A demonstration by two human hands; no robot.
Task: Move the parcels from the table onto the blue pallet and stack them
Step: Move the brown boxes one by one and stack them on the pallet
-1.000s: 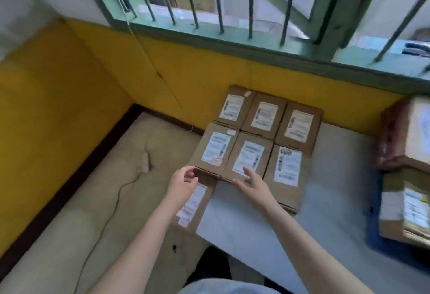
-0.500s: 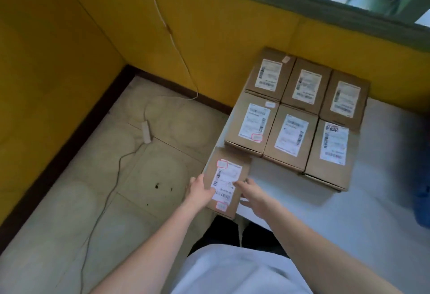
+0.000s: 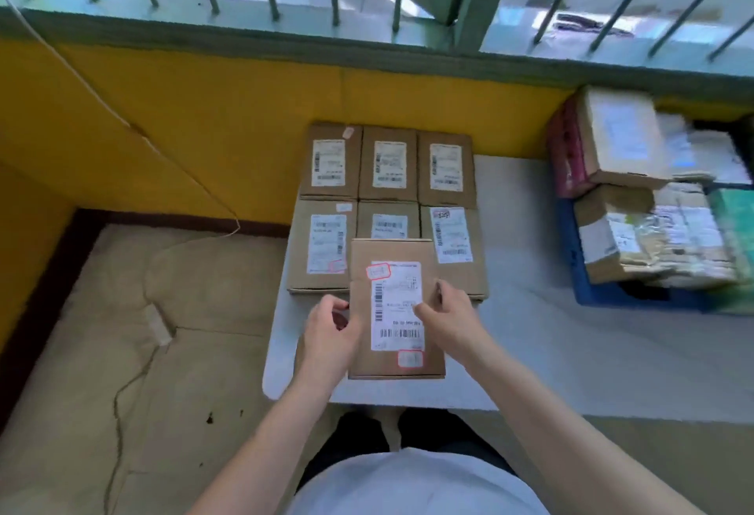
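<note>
Since earlier: labelled parcel [image 3: 396,308] raised off table [image 3: 571,351] edge, clasped at both sides by left hand [image 3: 332,331] and right hand [image 3: 451,316], apparently lifted clear for carrying rightward to blue pallet [image 3: 612,296]

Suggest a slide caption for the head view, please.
Both hands, left hand and right hand, hold a labelled parcel above six others.

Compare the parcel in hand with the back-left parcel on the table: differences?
The held parcel is gripped by the left hand and right hand; the back-left parcel lies untouched in the grid. The held label carries two red-edged stickers; the back-left label shows none. Both are brown cardboard, white label up.
</note>
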